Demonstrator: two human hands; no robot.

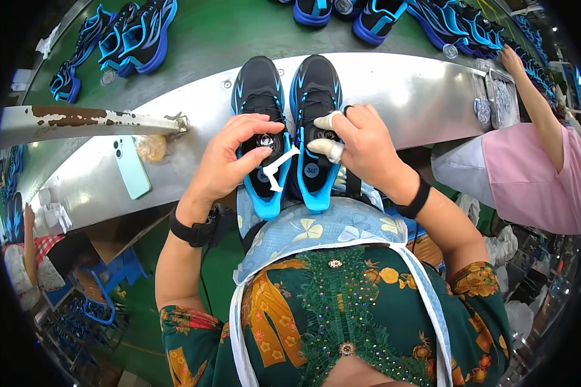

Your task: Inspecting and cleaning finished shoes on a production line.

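Note:
Two black sneakers with bright blue trim lie side by side before me, toes pointing away: a left-hand sneaker [257,84] and a right-hand sneaker [315,80]. My left hand [219,155] is at the tongue of the left-hand one, thumb and forefinger on either side of its round lace dial [265,140]. My right hand [372,147], with pale finger covers on thumb and forefinger, pinches around the other sneaker's dial [327,135], which is partly hidden. A white, bent, thin piece [279,169] lies over the left-hand sneaker's opening.
The sneakers rest at the metal bench [194,97] edge. A green belt [219,32] beyond carries more sneakers [142,35]. Left are a worn metal bar [90,122] and a mint phone [131,169]. At right, a person in pink [529,168] reaches toward shoes beside a metal tray [502,100].

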